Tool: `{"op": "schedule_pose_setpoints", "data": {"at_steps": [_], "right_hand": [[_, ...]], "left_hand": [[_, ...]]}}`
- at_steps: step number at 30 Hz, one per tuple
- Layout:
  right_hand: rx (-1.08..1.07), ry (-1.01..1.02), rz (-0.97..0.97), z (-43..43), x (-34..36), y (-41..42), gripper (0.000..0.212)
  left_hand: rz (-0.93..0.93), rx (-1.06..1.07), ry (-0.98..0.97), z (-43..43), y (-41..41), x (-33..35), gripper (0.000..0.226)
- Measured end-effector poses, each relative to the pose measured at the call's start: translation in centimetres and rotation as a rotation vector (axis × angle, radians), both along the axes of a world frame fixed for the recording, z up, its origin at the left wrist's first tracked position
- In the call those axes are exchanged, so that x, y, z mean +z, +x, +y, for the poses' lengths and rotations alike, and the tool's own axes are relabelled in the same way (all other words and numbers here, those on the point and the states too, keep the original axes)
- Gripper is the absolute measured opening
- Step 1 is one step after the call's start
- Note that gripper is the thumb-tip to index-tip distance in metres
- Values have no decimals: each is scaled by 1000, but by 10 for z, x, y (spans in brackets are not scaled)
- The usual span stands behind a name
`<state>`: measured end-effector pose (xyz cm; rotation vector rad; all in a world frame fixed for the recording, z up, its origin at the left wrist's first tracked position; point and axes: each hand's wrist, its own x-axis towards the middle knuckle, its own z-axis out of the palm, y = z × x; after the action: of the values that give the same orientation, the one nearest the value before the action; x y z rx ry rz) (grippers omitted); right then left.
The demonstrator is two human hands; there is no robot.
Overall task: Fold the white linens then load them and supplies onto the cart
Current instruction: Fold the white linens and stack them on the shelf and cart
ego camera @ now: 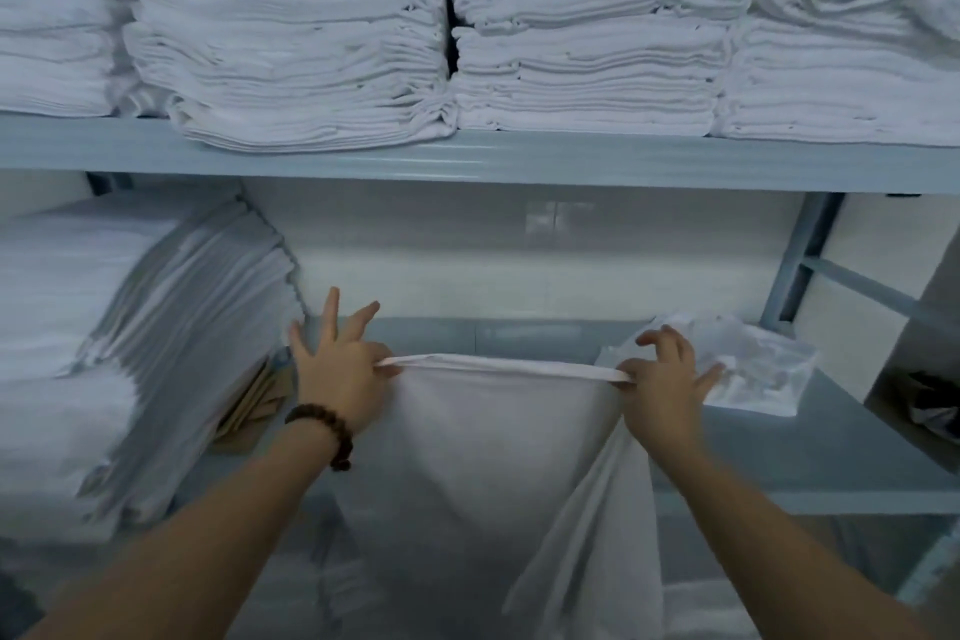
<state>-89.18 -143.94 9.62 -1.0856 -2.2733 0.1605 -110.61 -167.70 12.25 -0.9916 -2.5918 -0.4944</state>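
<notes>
The white linen (493,457) is held up in front of the lower shelf (810,452), between the two hands. Its top edge is pulled tight and runs left to right; the rest hangs straight down, so the long axis is vertical. The left hand (337,372) pinches the left corner of this edge with the other fingers spread out straight. The right hand (665,379) pinches the right corner, its other fingers loosely bent. A tall folded stack (130,327) stands just beside the left hand, and a crumpled cloth (758,364) lies near the right one. Between them the shelf surface is bare, under the upper shelf (467,156)
</notes>
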Motion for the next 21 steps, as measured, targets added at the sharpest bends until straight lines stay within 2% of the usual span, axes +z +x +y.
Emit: {"op": "schedule_pose_setpoints", "data": {"at_steps": [3, 7, 10, 13, 18, 21], "right_hand": [[-10, 67, 127, 13, 1, -3, 19], [8, 37, -39, 19, -2, -13, 10], [1, 28, 49, 28, -10, -16, 11], [13, -15, -23, 37, -23, -20, 10], [68, 6, 0, 57, -29, -42, 9], [106, 22, 64, 72, -23, -69, 8]], "left_hand": [[74, -22, 165, 0, -4, -4, 10], [78, 2, 21, 9, -12, -7, 13], [125, -21, 70, 15, -16, -14, 9], [123, 6, -16, 22, -21, -22, 12], [160, 48, -15, 30, -38, -29, 14], [254, 41, -11, 35, -61, -26, 12]]}}
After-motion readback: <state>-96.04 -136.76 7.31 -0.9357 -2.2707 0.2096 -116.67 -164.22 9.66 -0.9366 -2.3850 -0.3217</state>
